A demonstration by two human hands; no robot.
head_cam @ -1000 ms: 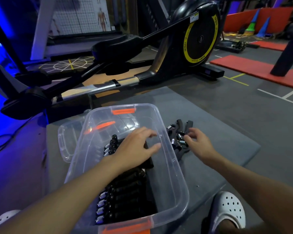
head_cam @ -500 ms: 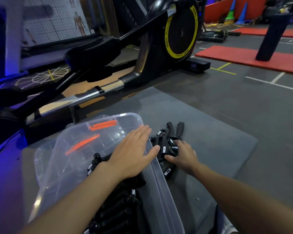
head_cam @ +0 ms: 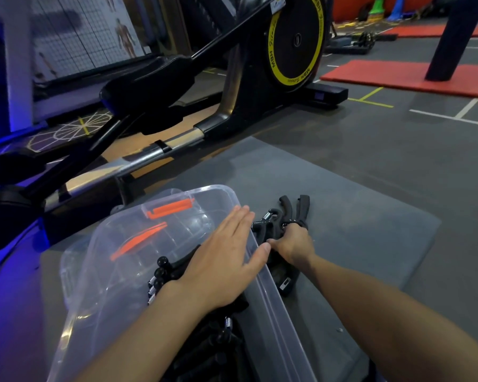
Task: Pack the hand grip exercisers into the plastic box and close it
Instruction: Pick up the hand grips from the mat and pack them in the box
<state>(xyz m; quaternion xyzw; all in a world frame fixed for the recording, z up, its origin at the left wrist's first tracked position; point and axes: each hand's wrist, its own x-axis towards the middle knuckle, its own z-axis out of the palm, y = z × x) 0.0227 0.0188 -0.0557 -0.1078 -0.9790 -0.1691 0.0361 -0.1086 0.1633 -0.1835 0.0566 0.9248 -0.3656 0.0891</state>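
Note:
A clear plastic box [head_cam: 273, 304] with orange latches stands on a grey mat [head_cam: 356, 230]. Several black hand grip exercisers [head_cam: 210, 351] lie packed inside it. My left hand [head_cam: 224, 260] lies flat with straight fingers over the box, above the packed grips and its right wall. Just right of the box a small pile of loose black exercisers [head_cam: 284, 213] sits on the mat. My right hand [head_cam: 293, 244] is curled round exercisers in that pile.
The clear lid [head_cam: 75, 260] with an orange latch lies behind and left of the box. A black elliptical trainer [head_cam: 232, 78] with a yellow-ringed wheel stands close behind the mat. Red mats [head_cam: 398, 75] and a dark post [head_cam: 453, 37] are far right.
My right hand has moved onto the loose pile and closed on the exercisers. My left hand has flattened and slid toward the box's right wall. The camera has moved closer and turned right.

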